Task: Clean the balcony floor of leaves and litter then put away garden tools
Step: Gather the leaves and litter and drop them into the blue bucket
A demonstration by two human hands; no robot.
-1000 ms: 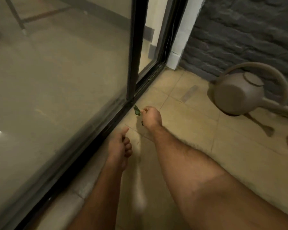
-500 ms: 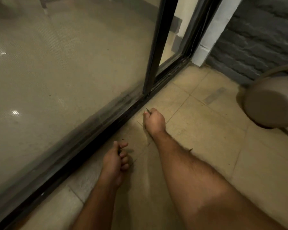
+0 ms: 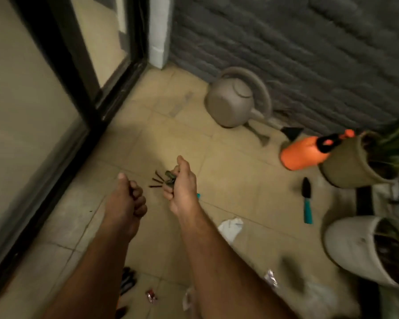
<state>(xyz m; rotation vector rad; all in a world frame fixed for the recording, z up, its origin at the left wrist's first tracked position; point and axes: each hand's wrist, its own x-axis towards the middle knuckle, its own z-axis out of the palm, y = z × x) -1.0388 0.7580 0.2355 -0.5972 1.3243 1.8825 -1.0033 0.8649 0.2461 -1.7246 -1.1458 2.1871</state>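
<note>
My right hand (image 3: pixel 182 183) is raised above the tan tiled floor (image 3: pixel 228 171), its fingers curled around a small bunch of green leaves and dark twigs (image 3: pixel 165 178) that stick out to the left. My left hand (image 3: pixel 130 199) hovers beside it with fingers curled in; nothing shows in it. A teal-handled trowel (image 3: pixel 306 199) lies on the floor to the right. White paper scraps (image 3: pixel 230 226) and shiny wrappers (image 3: pixel 271 277) lie near my arms, and a red wrapper (image 3: pixel 151 295) sits lower down.
A beige watering can (image 3: pixel 235 104) stands by the grey brick wall. An orange spray bottle (image 3: pixel 306 153) lies next to a tan plant pot (image 3: pixel 346 166); a white pot (image 3: pixel 359 247) stands at the right. The black sliding-door frame (image 3: pixel 83 125) runs along the left. Dark tools (image 3: pixel 127 282) lie near the bottom.
My right hand has lifted away from the door track with the leaves in it. Both hands came up off the floor, and the view swung right, revealing the pots, sprayer, trowel and litter.
</note>
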